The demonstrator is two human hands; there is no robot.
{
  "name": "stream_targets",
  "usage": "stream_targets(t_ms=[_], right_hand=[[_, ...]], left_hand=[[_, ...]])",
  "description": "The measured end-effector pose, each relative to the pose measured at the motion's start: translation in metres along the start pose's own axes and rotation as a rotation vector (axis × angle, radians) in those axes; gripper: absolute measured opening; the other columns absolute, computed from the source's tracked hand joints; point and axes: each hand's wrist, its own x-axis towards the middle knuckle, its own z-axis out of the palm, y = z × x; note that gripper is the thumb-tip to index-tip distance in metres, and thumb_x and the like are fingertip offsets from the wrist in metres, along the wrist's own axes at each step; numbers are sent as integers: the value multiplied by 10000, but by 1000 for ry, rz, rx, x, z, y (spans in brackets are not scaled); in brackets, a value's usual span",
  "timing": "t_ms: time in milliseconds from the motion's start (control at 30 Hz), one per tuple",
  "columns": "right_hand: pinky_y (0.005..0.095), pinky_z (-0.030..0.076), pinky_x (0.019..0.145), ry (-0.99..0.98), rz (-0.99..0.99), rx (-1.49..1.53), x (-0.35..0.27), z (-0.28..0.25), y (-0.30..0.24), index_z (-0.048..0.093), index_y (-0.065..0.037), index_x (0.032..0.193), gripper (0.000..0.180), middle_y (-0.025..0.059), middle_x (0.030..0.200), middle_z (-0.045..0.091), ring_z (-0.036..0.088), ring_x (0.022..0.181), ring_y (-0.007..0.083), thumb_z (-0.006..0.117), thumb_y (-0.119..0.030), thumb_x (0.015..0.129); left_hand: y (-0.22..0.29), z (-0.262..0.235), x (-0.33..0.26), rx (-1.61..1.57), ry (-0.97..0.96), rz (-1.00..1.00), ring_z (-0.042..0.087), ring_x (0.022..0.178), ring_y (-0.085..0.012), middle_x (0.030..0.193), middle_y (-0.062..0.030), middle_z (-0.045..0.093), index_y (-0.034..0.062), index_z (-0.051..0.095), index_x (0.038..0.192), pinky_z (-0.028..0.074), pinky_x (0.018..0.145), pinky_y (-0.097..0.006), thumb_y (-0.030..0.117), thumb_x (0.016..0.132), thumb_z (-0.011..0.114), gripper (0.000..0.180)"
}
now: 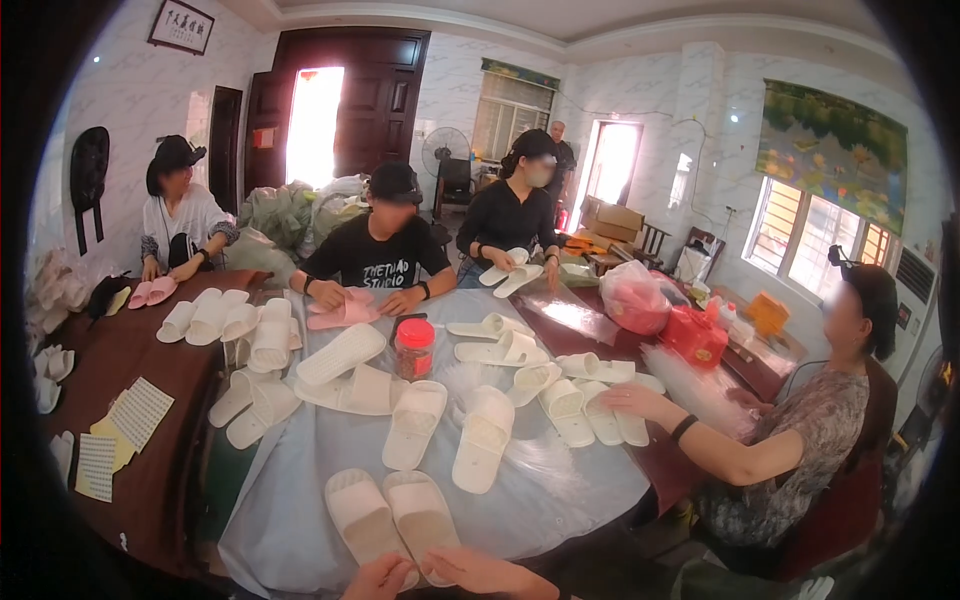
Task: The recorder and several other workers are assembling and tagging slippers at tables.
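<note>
A pair of cream slippers lies side by side at the table's near edge, heels toward me. At the heel of the left slipper [366, 512], my left hand [380, 578] is closed with its fingers curled on the edge. My right hand [482, 572] grips the heel of the right slipper [421, 510], its fingertips bent over the sole. Both hands are partly cut off by the lower rim. Just beyond them lie two more cream slippers, one [415, 425] to the left and another [484, 440] to the right.
A grey-blue cloth [560, 500] covers the table, with many slippers and a red-lidded jar [414, 350]. Co-workers sit or stand around it; one hand [640, 402] touches slippers at right. Sticker sheets [140, 415] lie on a brown table at left; red bags [692, 335] stand at right.
</note>
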Motion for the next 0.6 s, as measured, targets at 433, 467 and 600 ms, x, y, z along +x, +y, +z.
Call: stream_targets(t_ms=[433, 467, 600], right_hand=[[192, 341, 553, 107, 287, 554, -22, -14, 49, 543, -59, 902, 234, -20, 725, 497, 423, 641, 60, 409, -250, 904], [185, 325, 529, 214, 287, 560, -26, -17, 56, 546, -66, 903, 233, -30, 712, 489, 411, 618, 52, 411, -257, 904], [187, 304, 470, 630, 381, 641, -41, -31, 62, 548, -63, 891, 214, -36, 661, 470, 390, 555, 42, 447, -252, 891]], left_hand=[[-7, -81, -5, -38, 491, -147, 438, 545, -78, 581, 10, 475, 21, 552, 787, 368, 500, -238, 160, 862, 490, 170], [-12, -89, -9, -37, 501, -147, 438, 545, -78, 581, 10, 475, 21, 552, 787, 368, 500, -238, 160, 862, 490, 170], [-30, -110, -19, -268, 672, -68, 458, 574, -100, 670, -41, 492, 21, 536, 842, 370, 547, -244, 162, 839, 524, 142]])
